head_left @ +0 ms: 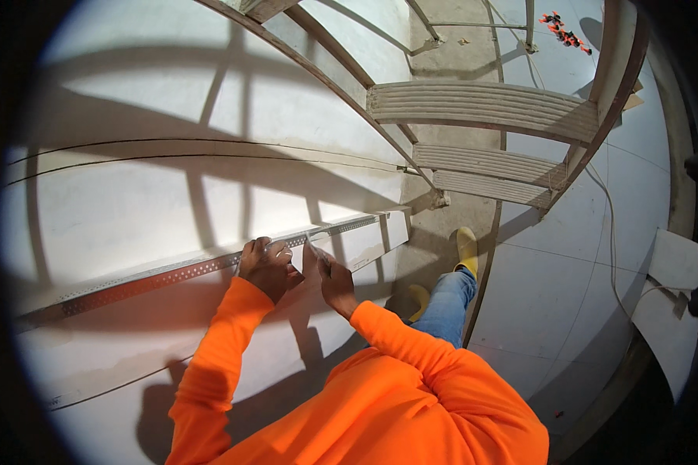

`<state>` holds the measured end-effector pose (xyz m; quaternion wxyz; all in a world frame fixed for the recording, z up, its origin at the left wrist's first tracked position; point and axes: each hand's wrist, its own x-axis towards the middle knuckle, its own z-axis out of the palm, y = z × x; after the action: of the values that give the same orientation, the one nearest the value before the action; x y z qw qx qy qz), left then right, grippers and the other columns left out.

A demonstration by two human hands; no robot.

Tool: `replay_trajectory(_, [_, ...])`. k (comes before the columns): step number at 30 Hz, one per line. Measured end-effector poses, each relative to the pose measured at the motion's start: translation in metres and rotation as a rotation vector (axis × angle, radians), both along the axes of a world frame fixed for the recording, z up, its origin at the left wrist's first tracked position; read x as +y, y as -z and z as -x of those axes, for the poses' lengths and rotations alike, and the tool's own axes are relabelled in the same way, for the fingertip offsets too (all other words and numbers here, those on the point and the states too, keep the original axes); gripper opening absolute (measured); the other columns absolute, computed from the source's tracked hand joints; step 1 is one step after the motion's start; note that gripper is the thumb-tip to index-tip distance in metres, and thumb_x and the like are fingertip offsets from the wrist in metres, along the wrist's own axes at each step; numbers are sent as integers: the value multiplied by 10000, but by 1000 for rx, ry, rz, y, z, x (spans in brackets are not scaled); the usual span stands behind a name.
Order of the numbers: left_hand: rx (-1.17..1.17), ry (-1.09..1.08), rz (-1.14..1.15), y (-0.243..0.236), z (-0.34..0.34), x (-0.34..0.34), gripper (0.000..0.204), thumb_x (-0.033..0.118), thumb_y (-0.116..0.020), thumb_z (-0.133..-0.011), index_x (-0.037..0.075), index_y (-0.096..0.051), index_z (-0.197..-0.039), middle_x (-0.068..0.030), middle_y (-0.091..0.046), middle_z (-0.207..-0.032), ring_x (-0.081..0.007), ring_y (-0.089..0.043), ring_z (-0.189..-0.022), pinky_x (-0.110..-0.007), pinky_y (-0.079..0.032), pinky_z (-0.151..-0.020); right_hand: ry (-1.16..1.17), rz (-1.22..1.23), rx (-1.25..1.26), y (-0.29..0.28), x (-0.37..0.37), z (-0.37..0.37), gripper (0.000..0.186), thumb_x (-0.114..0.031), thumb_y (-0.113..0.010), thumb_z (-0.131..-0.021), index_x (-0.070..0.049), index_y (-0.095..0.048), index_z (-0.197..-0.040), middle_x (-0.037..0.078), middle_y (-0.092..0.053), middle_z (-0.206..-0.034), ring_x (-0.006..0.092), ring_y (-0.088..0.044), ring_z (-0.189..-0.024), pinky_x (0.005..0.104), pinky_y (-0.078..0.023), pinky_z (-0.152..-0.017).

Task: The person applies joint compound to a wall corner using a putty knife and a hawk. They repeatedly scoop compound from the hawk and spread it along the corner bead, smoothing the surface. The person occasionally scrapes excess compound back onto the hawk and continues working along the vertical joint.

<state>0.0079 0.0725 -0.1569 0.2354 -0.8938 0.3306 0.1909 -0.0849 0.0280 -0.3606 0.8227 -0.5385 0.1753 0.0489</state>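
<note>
A long perforated metal strip point(178, 273), like a corner bead, runs along the edge of a white wall ledge, from the far left to near the ladder's foot. My left hand point(265, 269) is closed with bent fingers at the strip, near its middle. Just right of it, my right hand point(336, 285) grips a thin, flat grey tool point(315, 249). The tool's upper end meets the strip; whether it is a blade or snips I cannot tell. My palms hide parts of the fingers.
A metal stepladder point(485, 108) with ribbed treads stands ahead on the right. A pale cable point(614, 232) crosses the tiled floor point(551, 302). Cut white boards point(675, 260) lie at the right. Small orange-and-black pieces point(566, 35) sit far right. My yellow boot point(467, 248) is below the ladder.
</note>
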Motion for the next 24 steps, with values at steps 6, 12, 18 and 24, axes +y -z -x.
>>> replay_trajectory(6, [3,-4,-110,2,-8,-25,333,369,-699,-856,79,-748,-1013,-200,-544,-1452,-399,-436,-1383,-553,-295,-1181,13,159,203,42,-17,8,332,-281,-458,-1078,-38,-654,-1192,278,-692,-996,478,-661,-970,508,-521,-805])
replay_trajectory(12, [96,-12,-120,-12,45,-39,342,329,-626,-956,49,-725,-1125,-222,-458,-1543,-404,-270,-1522,-579,-157,-1254,7,237,273,59,-14,6,363,-291,-470,-1054,13,-635,-1165,298,-693,-961,495,-658,-938,530,-510,-800])
replay_trajectory(18, [213,-139,-12,-34,68,-46,262,238,-562,-1002,31,-712,-1061,-230,-446,-1552,-396,-303,-1517,-552,-232,-1241,2,135,190,50,-34,-9,341,-284,-502,-1036,16,-654,-1092,306,-659,-890,503,-640,-879,532,-493,-740])
replay_trajectory(24, [252,-408,154,-79,81,-45,237,193,-542,-1007,3,-653,-1096,-248,-448,-1540,-434,-385,-1456,-550,-301,-1205,-263,392,-323,-1,-103,-96,371,-320,-567,-1001,30,-688,-991,301,-677,-900,456,-670,-861,486,-522,-734])
